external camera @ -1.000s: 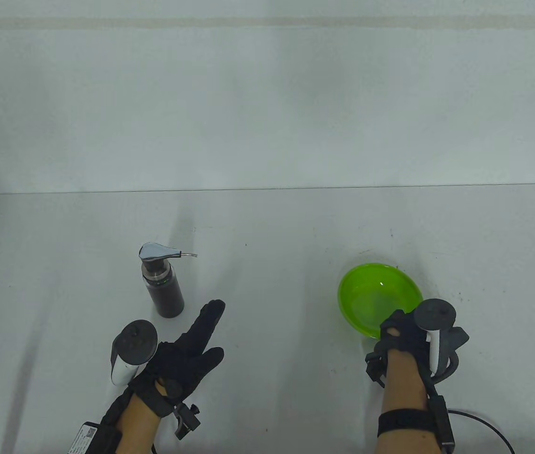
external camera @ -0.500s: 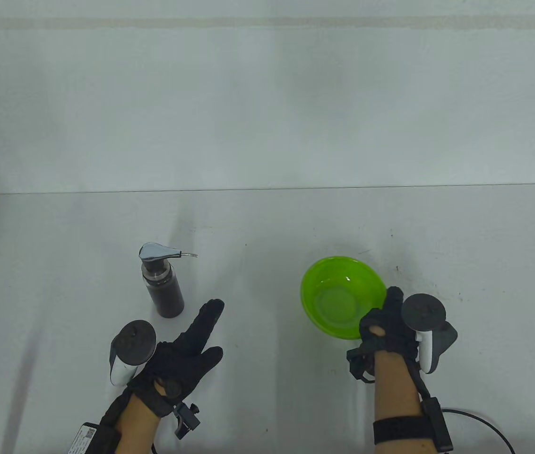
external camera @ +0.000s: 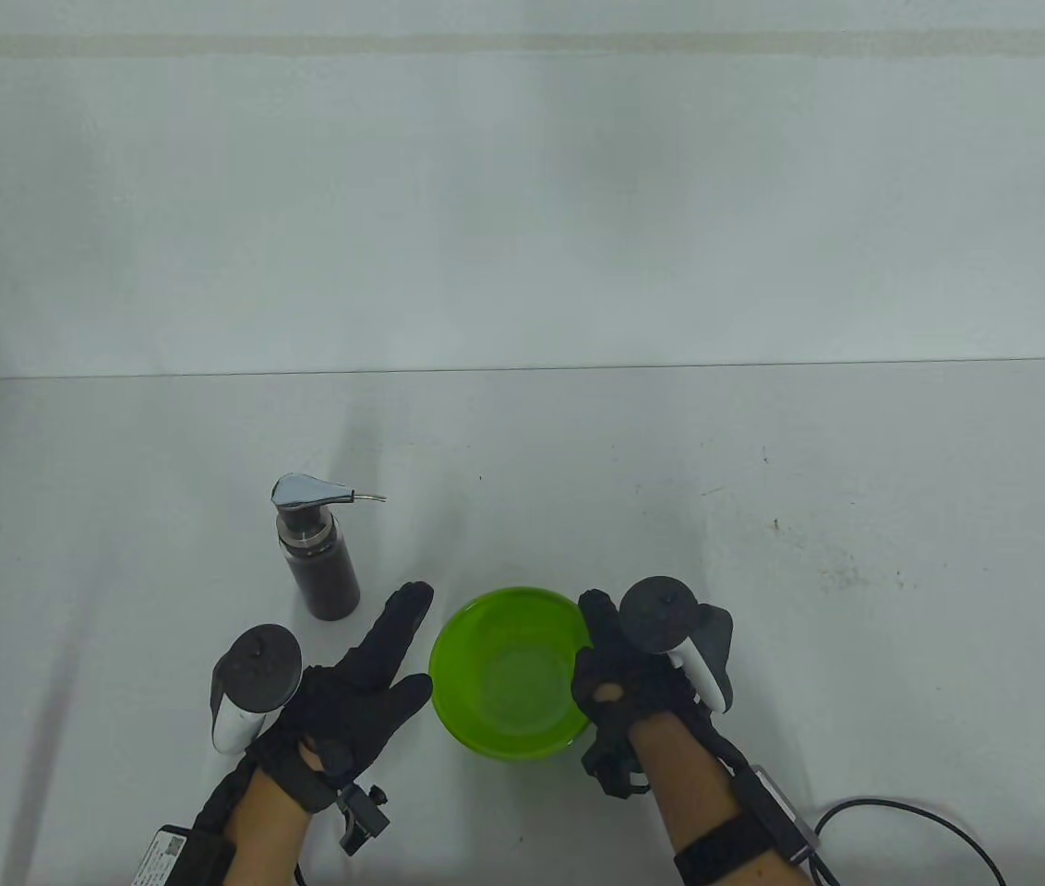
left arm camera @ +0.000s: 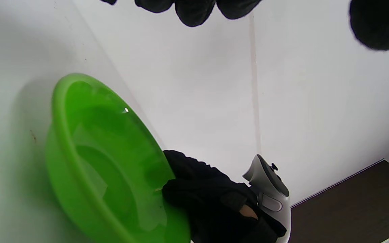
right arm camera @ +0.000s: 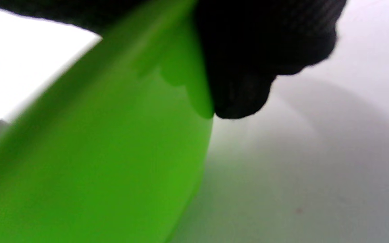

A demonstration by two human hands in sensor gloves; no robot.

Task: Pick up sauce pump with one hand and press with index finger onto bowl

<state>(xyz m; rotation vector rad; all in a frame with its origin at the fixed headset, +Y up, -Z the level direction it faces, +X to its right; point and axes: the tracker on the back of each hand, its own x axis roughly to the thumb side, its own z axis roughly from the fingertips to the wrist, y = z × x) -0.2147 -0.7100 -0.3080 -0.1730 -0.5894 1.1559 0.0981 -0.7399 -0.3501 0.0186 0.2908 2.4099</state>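
I am gripping the round, translucent green plastic bowl (external camera: 509, 683) at its right rim with my right hand (external camera: 629, 678) in the black glove (the fingers are curling over the edge). My left hand (external camera: 352, 688) is lying open just left of the bowl, fingers stretched out, holding nothing. The dark cylindrical sauce pump with the chrome spout head (external camera: 315, 549) is standing upright on the white table (external camera: 762, 443), beyond my left hand, not touched.
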